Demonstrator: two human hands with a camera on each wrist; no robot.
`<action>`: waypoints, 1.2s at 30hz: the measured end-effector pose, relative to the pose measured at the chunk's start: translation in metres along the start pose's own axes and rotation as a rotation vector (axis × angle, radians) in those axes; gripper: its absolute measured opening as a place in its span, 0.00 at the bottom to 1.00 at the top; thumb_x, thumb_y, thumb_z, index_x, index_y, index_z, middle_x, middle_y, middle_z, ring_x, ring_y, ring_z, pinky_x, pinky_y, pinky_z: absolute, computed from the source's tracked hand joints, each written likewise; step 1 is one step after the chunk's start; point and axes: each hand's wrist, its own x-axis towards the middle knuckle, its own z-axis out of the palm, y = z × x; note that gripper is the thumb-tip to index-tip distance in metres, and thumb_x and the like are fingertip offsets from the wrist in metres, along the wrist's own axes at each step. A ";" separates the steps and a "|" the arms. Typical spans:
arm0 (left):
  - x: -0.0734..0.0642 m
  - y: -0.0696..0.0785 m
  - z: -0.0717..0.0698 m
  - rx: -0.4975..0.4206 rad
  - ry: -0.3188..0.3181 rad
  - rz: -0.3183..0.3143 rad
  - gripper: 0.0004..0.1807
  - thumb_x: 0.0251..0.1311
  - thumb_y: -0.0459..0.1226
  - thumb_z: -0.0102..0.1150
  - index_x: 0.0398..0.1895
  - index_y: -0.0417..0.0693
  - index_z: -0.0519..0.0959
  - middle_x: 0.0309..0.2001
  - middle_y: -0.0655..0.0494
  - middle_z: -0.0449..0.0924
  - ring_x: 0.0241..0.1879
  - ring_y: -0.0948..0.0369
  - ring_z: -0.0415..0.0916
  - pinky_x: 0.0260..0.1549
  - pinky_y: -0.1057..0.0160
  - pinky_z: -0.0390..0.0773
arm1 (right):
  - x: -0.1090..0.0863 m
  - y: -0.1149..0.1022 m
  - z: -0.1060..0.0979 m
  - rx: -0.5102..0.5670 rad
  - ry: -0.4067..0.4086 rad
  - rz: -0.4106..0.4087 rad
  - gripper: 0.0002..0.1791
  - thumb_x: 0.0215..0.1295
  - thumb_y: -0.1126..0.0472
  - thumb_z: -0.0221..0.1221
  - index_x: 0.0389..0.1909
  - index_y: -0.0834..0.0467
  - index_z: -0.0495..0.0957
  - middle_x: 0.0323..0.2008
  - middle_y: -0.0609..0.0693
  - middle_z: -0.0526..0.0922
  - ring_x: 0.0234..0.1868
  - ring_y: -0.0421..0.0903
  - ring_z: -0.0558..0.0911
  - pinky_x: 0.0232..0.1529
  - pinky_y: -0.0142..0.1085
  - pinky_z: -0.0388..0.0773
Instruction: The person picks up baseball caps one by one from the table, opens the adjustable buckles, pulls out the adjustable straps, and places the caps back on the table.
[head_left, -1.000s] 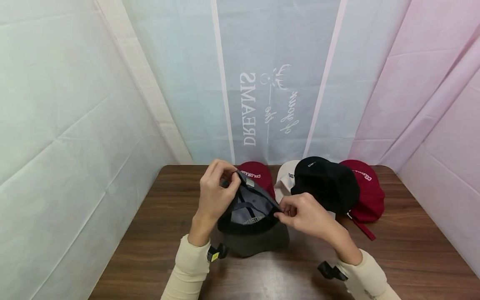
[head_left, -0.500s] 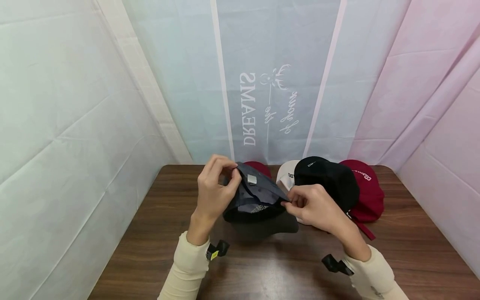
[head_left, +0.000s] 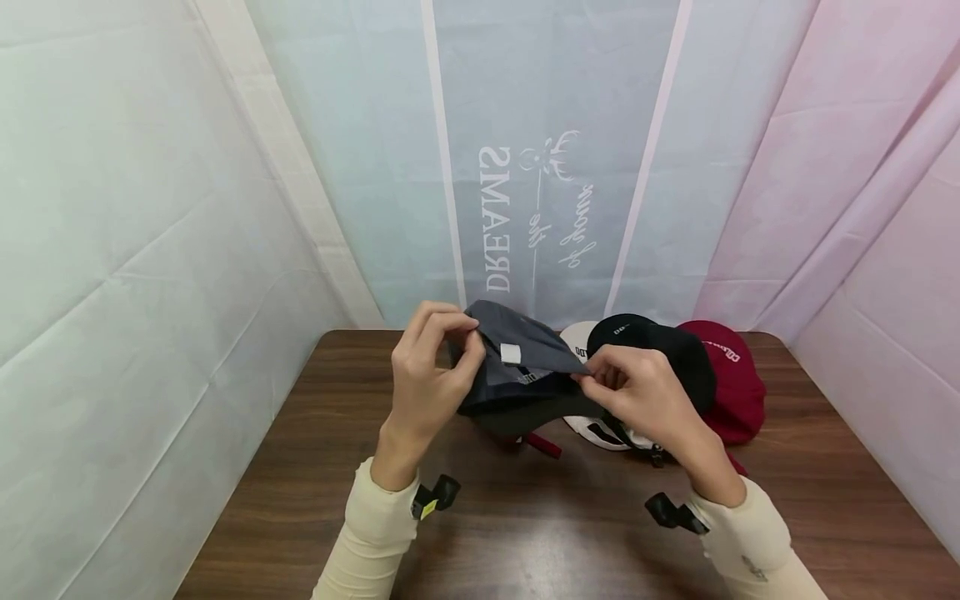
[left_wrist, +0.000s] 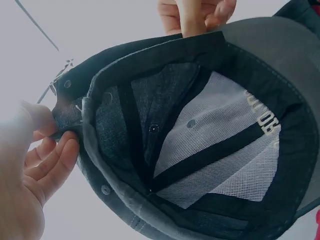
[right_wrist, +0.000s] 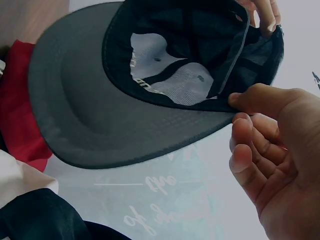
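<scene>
A dark grey baseball cap [head_left: 525,329] hangs above the table between both hands, its inside turned toward the person. My left hand [head_left: 431,362] pinches the cap's edge on the left, near the back strap, as the left wrist view shows. On the other side my right hand [head_left: 637,387] pinches the rim between thumb and fingers, close to where the brim [right_wrist: 95,115] joins. Inside, a white label [head_left: 511,354] and pale mesh-like lining [left_wrist: 220,145] are visible, with part of the lettering showing through. In the head view the brim points downward.
Behind the right hand, a black cap [head_left: 675,354] overlaps a white cap [head_left: 577,335] and a red cap [head_left: 738,392] on the wooden table [head_left: 300,492]. Another red cap is mostly hidden behind the grey one; its red strap [head_left: 543,446] shows. Fabric walls [head_left: 360,125] enclose the table.
Both hands have raised the grey cap and tilted it, so more of its back and label show and less of its inside. The right hand has moved up and slightly right.
</scene>
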 end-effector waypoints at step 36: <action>0.006 0.000 0.016 -0.039 -0.007 0.120 0.08 0.61 0.20 0.63 0.39 0.37 0.84 0.42 0.41 0.82 0.39 0.51 0.81 0.38 0.59 0.84 | 0.030 0.042 0.027 -0.113 0.401 -0.169 0.11 0.72 0.61 0.61 0.34 0.63 0.87 0.22 0.55 0.83 0.19 0.44 0.79 0.24 0.32 0.74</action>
